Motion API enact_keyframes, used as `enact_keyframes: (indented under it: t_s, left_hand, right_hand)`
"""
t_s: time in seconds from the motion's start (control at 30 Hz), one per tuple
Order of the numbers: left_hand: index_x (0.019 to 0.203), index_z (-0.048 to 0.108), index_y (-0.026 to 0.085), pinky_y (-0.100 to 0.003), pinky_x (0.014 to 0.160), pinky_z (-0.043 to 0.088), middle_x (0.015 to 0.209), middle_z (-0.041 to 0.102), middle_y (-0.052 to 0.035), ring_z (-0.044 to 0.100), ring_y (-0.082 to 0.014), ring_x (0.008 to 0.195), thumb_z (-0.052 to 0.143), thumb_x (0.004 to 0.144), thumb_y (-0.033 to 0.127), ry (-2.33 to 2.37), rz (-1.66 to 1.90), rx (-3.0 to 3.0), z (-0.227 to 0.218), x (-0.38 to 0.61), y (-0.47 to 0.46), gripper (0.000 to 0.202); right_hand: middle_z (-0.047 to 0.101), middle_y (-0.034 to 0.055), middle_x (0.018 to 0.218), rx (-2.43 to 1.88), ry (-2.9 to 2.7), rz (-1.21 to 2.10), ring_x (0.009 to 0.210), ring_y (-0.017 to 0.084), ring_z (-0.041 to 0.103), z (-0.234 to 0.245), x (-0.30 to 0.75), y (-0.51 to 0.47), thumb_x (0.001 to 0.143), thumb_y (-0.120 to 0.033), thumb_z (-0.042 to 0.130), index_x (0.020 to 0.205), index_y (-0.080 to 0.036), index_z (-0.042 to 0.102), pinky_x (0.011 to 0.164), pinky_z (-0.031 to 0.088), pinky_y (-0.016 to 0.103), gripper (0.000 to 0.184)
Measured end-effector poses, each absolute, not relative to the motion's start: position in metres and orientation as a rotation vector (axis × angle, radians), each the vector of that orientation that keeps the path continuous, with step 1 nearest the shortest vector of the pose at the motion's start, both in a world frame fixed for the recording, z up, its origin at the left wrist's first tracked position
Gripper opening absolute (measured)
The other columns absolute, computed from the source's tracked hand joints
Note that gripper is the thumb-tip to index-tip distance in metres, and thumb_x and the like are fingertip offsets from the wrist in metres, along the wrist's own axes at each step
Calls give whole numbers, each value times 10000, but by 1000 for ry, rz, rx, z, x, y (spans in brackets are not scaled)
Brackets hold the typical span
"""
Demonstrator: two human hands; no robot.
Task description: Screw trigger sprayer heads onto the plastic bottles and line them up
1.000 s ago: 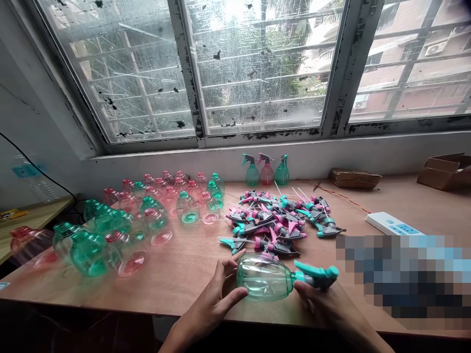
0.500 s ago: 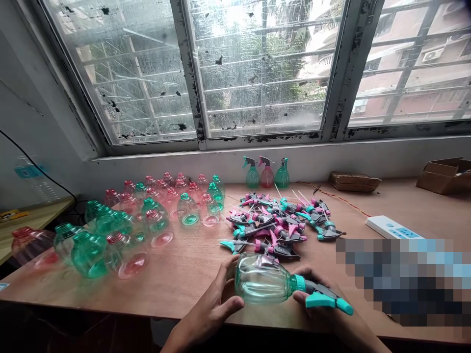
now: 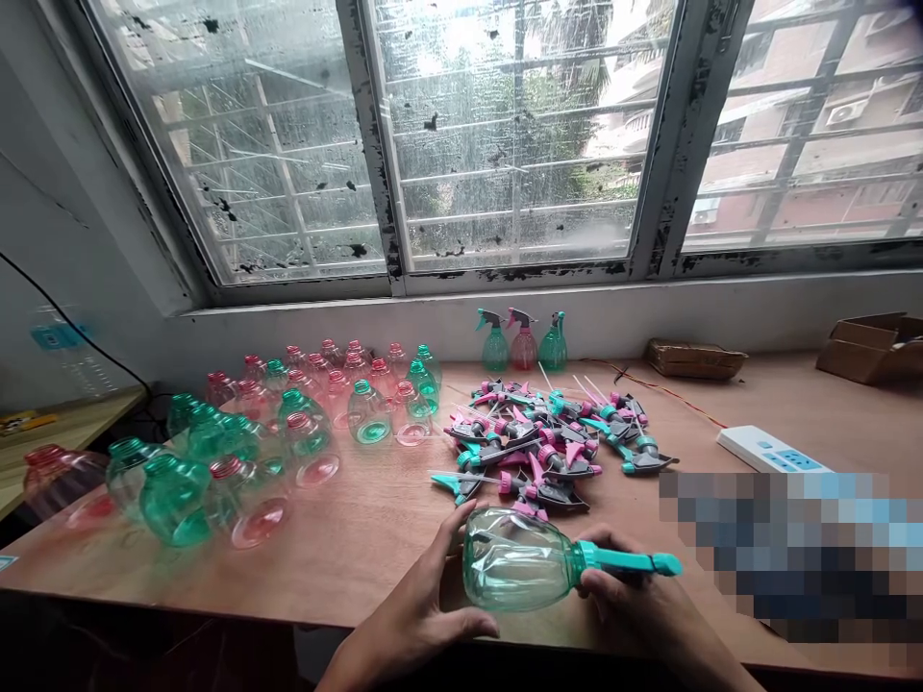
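Observation:
A clear green spray bottle lies on its side in the air above the table's front edge. Its turquoise and grey trigger head points right. My left hand is closed round the base end, thumb along the near underside and fingers partly hidden behind the bottle. My right hand grips the neck and collar, with the thumb at the collar and the other fingers mostly hidden. Just beyond the bottle lies a heap of loose pink, turquoise and grey trigger heads with thin tubes.
Several red and green bottles without heads stand at the left. Three bottles fitted with spray heads stand by the wall. To the right are a white power strip, a brown package and an open cardboard box. A blurred patch covers the near right.
The bottle and its trigger head have turned about their long axis, so the turquoise trigger now faces me. My right hand has shifted round the collar. My left hand stays at the base.

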State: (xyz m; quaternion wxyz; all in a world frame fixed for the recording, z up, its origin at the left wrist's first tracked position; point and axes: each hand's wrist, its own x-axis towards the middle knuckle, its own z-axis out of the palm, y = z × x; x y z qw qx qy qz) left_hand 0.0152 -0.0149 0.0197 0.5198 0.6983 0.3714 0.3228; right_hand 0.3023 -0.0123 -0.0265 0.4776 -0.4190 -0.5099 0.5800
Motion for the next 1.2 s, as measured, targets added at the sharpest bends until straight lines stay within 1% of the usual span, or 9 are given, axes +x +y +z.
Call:
enact_keyframes:
  t_s: [0.1, 0.23, 0.43, 0.6, 0.73, 0.87, 0.97, 1.07, 1.2]
  left_hand:
    - [1594, 221, 323, -570, 1265, 202, 1669, 312, -116, 269, -385, 1540, 834, 809, 390, 861, 811, 1664, 20, 13, -17, 998]
    - [1600, 193, 285, -558, 1246, 242, 1653, 312, -142, 310, -405, 1512, 818, 780, 539, 839, 798, 1672, 17, 11, -19, 1061]
    - [1585, 154, 335, -519, 1192, 330, 1539, 442, -128, 455, -385, 1395, 856, 772, 448, 981, 808, 1676, 8, 10, -17, 1080]
    - [1475, 331, 374, -472, 1089, 453, 1392, 551, -85, 578, -342, 1247, 919, 709, 386, 971, 795, 1685, 2, 9, -15, 967]
    - [1442, 362, 395, -481, 1109, 454, 1491, 430, -102, 513, -376, 1325, 932, 683, 421, 924, 876, 1804, -12, 6, -9, 949]
    - [1446, 330, 442, -532, 1156, 401, 1560, 294, -112, 356, -434, 1448, 909, 702, 454, 865, 971, 2088, -30, 3, -1, 942]
    - [1447, 317, 444, -530, 1120, 440, 1541, 307, -130, 405, -427, 1421, 891, 725, 453, 853, 1011, 2238, -33, 4, 0, 922]
    - [1446, 305, 479, -496, 1083, 483, 1547, 306, -115, 451, -402, 1398, 883, 749, 417, 865, 1006, 2309, -27, 8, -3, 907]
    - [1525, 171, 481, -568, 1180, 368, 1608, 279, -117, 332, -438, 1482, 952, 656, 380, 926, 918, 2216, -11, 11, -12, 1172]
  right_hand:
    - [767, 14, 803, -1038, -1328, 1369, 743, 250, 691, -21, 301, -15, 674, -390, 882, 944, -251, 779, 642, 532, 303, 320]
    - [820, 84, 918, -1034, -1455, 1320, 895, 364, 737, -11, 297, -18, 655, -353, 903, 1010, -237, 813, 749, 596, 411, 384]
    - [823, 70, 963, -997, -1510, 1292, 891, 334, 740, -7, 299, -21, 735, -405, 836, 1048, -242, 799, 759, 603, 391, 355]
    - [769, 22, 871, -1012, -1315, 1535, 597, 182, 665, -23, 298, -19, 691, -424, 895, 1071, -240, 734, 524, 529, 264, 452]
    - [668, -25, 592, -993, -1203, 1602, 547, 180, 626, -27, 294, -19, 690, -553, 872, 848, -218, 711, 527, 494, 266, 404]
    - [581, 0, 521, -1003, -1244, 1619, 570, 204, 621, -21, 291, -22, 760, -681, 751, 547, -196, 604, 608, 510, 323, 550]
    - [554, 2, 496, -1007, -1247, 1656, 565, 217, 624, -18, 291, -22, 765, -716, 720, 533, -197, 607, 606, 494, 333, 580]
    - [632, 31, 554, -1052, -1240, 1595, 589, 210, 613, -19, 293, -21, 750, -706, 743, 566, -175, 664, 610, 480, 321, 567]
    - [715, 25, 668, -1138, -1273, 1425, 663, 214, 617, -22, 298, -20, 721, -630, 812, 736, -197, 760, 630, 481, 291, 436]
